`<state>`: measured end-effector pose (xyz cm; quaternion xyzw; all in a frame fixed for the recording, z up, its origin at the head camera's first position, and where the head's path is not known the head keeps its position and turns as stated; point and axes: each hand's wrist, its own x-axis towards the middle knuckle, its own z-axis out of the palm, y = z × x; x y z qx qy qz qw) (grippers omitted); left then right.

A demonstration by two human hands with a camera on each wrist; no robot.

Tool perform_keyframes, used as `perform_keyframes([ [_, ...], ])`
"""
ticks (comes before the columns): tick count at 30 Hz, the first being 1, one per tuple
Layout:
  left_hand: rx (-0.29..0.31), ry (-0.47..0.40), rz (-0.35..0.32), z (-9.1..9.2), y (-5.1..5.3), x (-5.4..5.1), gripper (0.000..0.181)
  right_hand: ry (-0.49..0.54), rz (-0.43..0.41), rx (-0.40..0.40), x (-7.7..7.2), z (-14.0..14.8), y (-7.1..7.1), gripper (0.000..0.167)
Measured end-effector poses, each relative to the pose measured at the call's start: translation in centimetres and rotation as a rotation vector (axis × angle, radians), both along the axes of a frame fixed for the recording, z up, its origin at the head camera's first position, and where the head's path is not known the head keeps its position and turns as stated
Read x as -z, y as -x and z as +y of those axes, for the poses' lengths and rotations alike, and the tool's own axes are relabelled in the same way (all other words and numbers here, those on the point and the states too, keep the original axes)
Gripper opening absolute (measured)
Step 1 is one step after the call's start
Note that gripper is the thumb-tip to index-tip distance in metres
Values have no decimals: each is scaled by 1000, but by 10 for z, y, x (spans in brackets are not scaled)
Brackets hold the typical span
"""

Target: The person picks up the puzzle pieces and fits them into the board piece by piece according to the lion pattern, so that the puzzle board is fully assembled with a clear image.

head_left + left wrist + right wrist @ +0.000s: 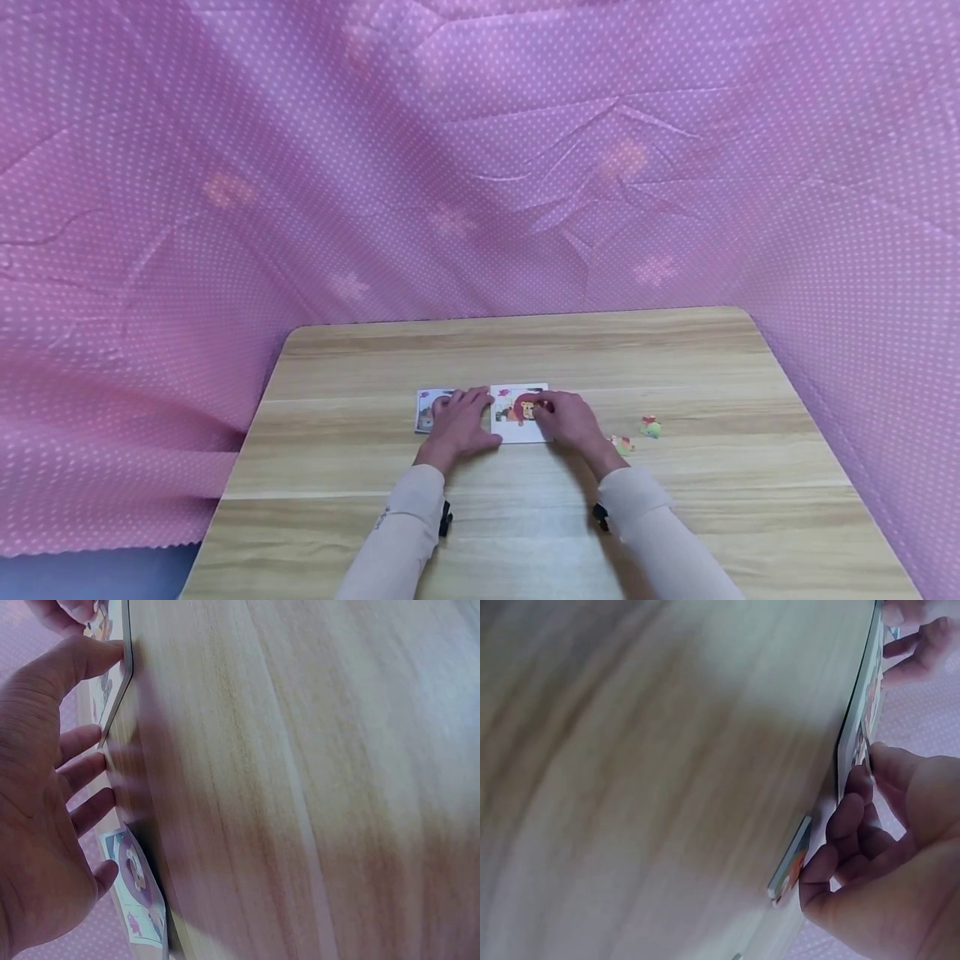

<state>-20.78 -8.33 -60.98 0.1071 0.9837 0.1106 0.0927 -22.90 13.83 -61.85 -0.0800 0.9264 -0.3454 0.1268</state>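
A white puzzle board (520, 432) with a lion picture lies flat on the table. My left hand (459, 423) rests at its left side; the thumb and index fingertip touch the board, and the other fingers are spread. The right hand (572, 421) is over the board's right part. In the right wrist view its thumb and index finger pinch a thin puzzle piece (868, 756) at the board's surface, the picture on it mostly hidden. Partly under the left hand in the head view is a printed picture card (424, 410).
Two loose puzzle pieces lie to the right of the right hand, one piece (622, 445) close to the wrist and another piece (651, 427) farther out. The wooden table (337, 467) has pink dotted cloth (525, 167) behind it and at its sides.
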Motion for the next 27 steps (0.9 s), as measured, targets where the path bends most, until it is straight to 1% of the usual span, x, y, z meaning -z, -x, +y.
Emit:
perform_keyframes([
  [5, 1, 0, -3, -1, 2, 0, 80, -61, 32, -1, 0, -5, 1, 29],
  [12, 2, -6, -14, -6, 9, -1, 79, -113, 54, 28, -2, -11, 6, 28],
  [15, 11, -6, -20, -10, 14, -2, 80, -157, 80, 39, -3, -15, 9, 27],
  [20, 25, -13, -23, -14, 20, -4, 80, -235, 156, 64, -4, -20, 13, 25],
  [23, 23, -18, -28, -14, 24, -6, 80, -247, 186, 70, -5, -21, 14, 24],
  [27, 24, -11, -38, -14, 27, -7, 80, -234, 186, 73, -5, -22, 16, 21],
])
